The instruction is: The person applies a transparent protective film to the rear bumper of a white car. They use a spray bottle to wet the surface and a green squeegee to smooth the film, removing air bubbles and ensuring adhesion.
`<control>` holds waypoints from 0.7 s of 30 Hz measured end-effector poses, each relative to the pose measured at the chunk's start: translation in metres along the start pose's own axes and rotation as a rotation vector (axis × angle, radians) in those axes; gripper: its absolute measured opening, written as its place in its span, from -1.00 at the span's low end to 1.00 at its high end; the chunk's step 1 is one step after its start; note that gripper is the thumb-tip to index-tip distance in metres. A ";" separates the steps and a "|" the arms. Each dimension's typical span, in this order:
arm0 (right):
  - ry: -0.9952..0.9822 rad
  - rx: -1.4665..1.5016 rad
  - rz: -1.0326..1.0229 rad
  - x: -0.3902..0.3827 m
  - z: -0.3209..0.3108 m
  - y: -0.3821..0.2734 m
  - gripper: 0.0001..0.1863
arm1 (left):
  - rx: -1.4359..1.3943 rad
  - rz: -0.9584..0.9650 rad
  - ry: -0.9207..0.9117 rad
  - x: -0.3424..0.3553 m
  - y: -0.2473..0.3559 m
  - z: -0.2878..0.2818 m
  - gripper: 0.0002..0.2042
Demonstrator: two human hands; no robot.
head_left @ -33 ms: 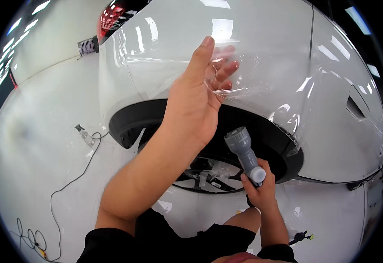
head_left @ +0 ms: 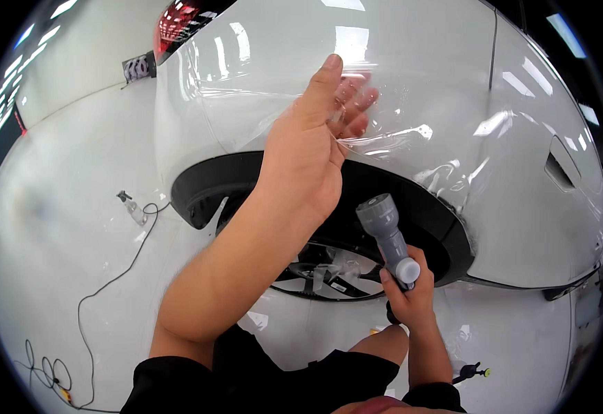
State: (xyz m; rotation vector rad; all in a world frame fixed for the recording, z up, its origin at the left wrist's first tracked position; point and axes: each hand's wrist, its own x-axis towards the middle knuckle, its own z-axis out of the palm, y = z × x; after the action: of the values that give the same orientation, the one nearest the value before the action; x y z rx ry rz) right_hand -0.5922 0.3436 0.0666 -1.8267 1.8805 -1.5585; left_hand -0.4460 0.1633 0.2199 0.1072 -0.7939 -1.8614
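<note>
A clear film [head_left: 405, 141], wrinkled and glossy, lies over the white car body panel [head_left: 439, 41] above the black wheel arch [head_left: 208, 183]. My left hand [head_left: 308, 138] is raised against that panel, thumb pointing up, its fingers curled into the film's loose edge and showing through it. Lower right, my right hand [head_left: 412, 297] grips a grey spray gun [head_left: 390, 234] with a white knob, its head tilted up in front of the wheel opening. Part of the wheel [head_left: 346, 279] shows behind it.
A clear spray bottle [head_left: 135, 210] stands on the white floor [head_left: 53, 276] at the left, beside a dark cable [head_left: 115, 283] running to loose coils. A red taillight [head_left: 180, 31] is at top left, a door handle recess [head_left: 560, 165] at right. A dark tool [head_left: 470, 372] lies lower right.
The spray gun and right hand sit slightly higher in the picture, and my left thumb has shifted a little up and right. The film's wrinkles on the right look different.
</note>
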 end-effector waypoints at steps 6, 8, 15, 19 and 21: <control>0.095 0.161 0.176 0.009 0.005 -0.035 -0.62 | -0.124 0.073 0.054 0.003 -0.013 0.000 -0.71; 0.088 0.177 0.224 0.011 0.009 -0.042 -0.60 | -0.206 0.135 -0.074 0.003 -0.008 -0.001 -0.72; 0.212 0.121 0.278 0.011 0.023 -0.050 -0.57 | -0.417 -0.050 -0.078 0.001 -0.002 0.007 -0.55; 0.178 0.027 0.257 0.018 0.018 -0.075 -0.55 | -0.321 -0.231 0.124 0.006 0.023 0.029 -0.54; 0.199 0.113 0.344 0.015 0.021 -0.082 -0.56 | -0.379 -0.325 0.161 0.013 0.030 0.031 -0.54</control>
State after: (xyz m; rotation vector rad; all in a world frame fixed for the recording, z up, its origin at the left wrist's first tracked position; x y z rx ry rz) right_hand -0.5261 0.3391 0.1214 -1.2599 2.0071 -1.7256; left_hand -0.4414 0.1602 0.2647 0.1496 -0.3144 -2.2464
